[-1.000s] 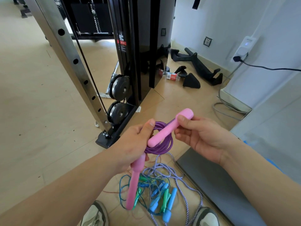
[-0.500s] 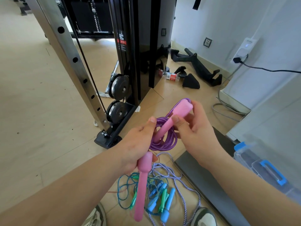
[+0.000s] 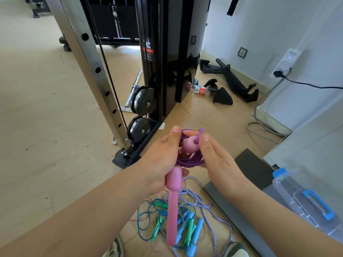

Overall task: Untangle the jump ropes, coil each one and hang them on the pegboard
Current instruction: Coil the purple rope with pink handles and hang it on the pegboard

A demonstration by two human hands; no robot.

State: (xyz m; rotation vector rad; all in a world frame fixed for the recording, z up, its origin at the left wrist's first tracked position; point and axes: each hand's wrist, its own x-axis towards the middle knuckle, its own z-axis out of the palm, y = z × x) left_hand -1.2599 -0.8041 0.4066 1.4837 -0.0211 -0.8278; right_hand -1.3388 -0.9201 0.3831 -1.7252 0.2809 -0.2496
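While the left hand (image 3: 161, 160) clamps the purple coil (image 3: 189, 161) and one pink handle (image 3: 172, 210), which hangs toward 6 o'clock, the right hand (image 3: 219, 164) pinches the other handle (image 3: 189, 144) at the coil's 12 o'clock. More ropes (image 3: 185, 216) lie tangled on the floor (image 3: 46, 127) below.

The beige floor (image 3: 46, 127) carries a tangle of jump ropes (image 3: 185, 219) with blue and green handles, and a purple-white braided rope (image 3: 194, 196) lies through it. Just beside them is a grey mat (image 3: 232, 210). Farther away stand the cable machine base (image 3: 126, 160) and black handle attachments (image 3: 235, 80).
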